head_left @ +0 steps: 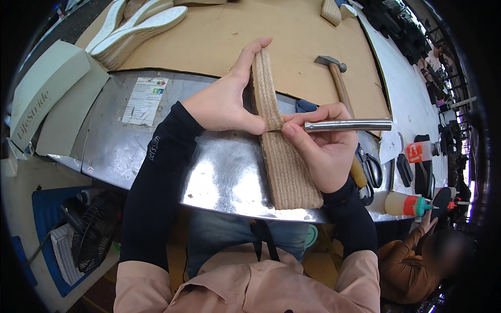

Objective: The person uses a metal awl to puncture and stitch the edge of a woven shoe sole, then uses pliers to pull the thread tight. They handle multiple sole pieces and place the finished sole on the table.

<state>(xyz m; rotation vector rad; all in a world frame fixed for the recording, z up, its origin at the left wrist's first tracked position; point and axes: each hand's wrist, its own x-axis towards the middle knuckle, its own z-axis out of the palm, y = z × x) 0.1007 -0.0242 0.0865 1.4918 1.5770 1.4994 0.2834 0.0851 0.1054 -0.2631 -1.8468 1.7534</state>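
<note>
Left hand (225,104) grasps the rope-wrapped wedge sole (284,151), thumb pressed on its side at mid-length, fingers extended along the upper end. Sole stands on edge over the shiny metal sheet (219,177) on the desk (219,36). Right hand (321,148) clenched around a metal rod (347,125), rod horizontal, its near end at the rope beside the left thumb. Hammer (336,78) lies behind the right hand; glue bottle (407,204) and scissors (371,175) to the right.
</note>
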